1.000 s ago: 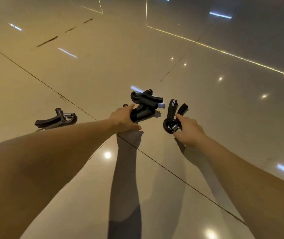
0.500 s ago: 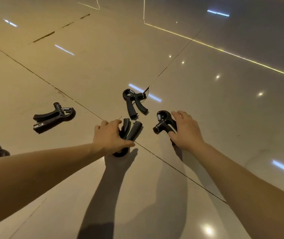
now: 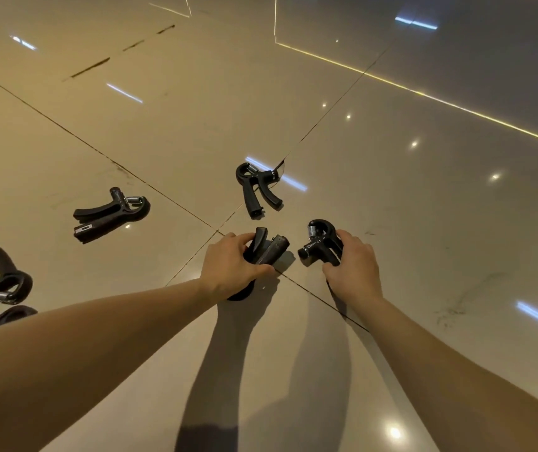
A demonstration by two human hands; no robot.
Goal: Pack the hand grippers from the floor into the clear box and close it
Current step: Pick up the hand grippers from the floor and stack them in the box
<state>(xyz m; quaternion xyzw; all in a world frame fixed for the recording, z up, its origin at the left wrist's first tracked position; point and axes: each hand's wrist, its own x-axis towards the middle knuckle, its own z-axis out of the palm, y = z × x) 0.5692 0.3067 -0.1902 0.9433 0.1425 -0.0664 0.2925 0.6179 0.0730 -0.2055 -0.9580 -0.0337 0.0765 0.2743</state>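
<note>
1. A black hand gripper [image 3: 269,251] is clasped in the left hand [image 3: 228,265], above the tile-joint crossing [image 3: 218,230].
2. A second gripper [image 3: 319,243] is clasped in the right hand [image 3: 352,265], right of the crossing.
3. Loose grippers lie beyond it [image 3: 256,189] and to its left [image 3: 109,212]; the clear box cannot be seen.

Both arms extended fwd; L hand [image 3: 232,266] & R hand [image 3: 354,267] fingers curled, gripping.

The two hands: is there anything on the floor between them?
In the head view, the left hand grips one hand gripper and the right hand another. Between those two lies only bare shiny floor.
</note>
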